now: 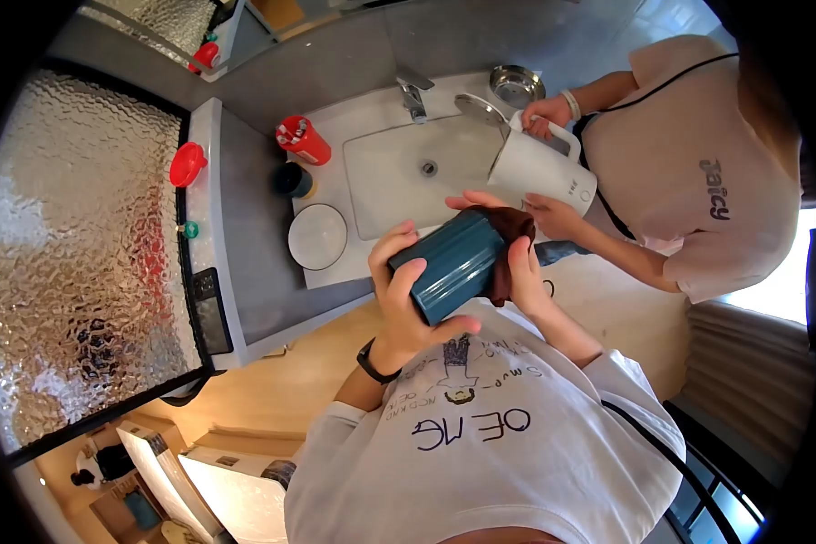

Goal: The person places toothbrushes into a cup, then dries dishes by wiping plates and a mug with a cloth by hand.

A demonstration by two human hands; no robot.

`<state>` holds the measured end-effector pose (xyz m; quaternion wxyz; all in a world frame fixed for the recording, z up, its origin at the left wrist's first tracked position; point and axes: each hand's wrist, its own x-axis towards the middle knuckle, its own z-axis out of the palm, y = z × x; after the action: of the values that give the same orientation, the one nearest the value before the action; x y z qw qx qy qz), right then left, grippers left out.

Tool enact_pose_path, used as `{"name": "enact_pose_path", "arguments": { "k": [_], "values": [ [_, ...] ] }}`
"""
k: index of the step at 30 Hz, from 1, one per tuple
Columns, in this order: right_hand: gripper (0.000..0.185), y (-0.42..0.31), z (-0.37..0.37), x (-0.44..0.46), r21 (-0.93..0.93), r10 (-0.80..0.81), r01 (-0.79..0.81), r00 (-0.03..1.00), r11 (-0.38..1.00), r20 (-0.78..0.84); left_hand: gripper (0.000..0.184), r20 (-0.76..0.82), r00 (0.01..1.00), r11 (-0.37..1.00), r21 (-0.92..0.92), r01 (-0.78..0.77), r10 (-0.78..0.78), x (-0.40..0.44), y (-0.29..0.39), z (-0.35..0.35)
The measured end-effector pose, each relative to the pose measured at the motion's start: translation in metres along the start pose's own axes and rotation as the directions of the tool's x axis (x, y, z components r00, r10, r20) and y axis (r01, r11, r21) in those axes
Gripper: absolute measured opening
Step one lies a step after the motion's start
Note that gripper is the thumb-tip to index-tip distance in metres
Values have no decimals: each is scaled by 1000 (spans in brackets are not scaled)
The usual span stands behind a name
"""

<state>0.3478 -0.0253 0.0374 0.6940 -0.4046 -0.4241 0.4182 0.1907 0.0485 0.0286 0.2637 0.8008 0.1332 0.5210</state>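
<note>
My left hand (397,304) is wrapped around a dark teal, ribbed, glossy cup (453,267), held tilted in front of my chest. A dark band is on that wrist. At the cup's right end, my right hand (524,272) is closed on a dark brown cloth (508,227) pressed against the cup. The cloth hides that end, so I cannot tell whether it goes inside. Beyond my hands lies a white sink basin (399,195) with a chrome faucet (413,95).
On the right, another person (689,172) holds a white kettle (539,168), lid raised, over the basin's edge. A metal bowl (517,84) stands behind. Left of the basin are a red cup (304,140), a dark jar (292,180) and a white plate (317,237).
</note>
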Motion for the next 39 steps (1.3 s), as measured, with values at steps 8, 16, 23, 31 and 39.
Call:
{"name": "enact_pose_path", "arguments": {
  "k": [8,16,23,31,39],
  "values": [
    [84,-36,12,6,-745,-88,508,846,432,526,70,284,684,557,-415,720,-672,-4,-9,-8],
    [93,-35,32,13,-792,13,528,830,307,558,72,279,802,756,-275,593,-528,-15,-2,6],
    [104,-24,3,-3,-653,255,57,892,755,372,63,171,894,884,-161,439,-413,-5,3,-24],
    [92,-21,7,11,-561,58,315,835,766,548,103,173,832,725,-420,546,-527,-17,4,-10],
    [88,-17,2,-5,-526,114,197,858,827,501,117,415,761,659,-389,644,-499,-25,7,0]
  ]
}}
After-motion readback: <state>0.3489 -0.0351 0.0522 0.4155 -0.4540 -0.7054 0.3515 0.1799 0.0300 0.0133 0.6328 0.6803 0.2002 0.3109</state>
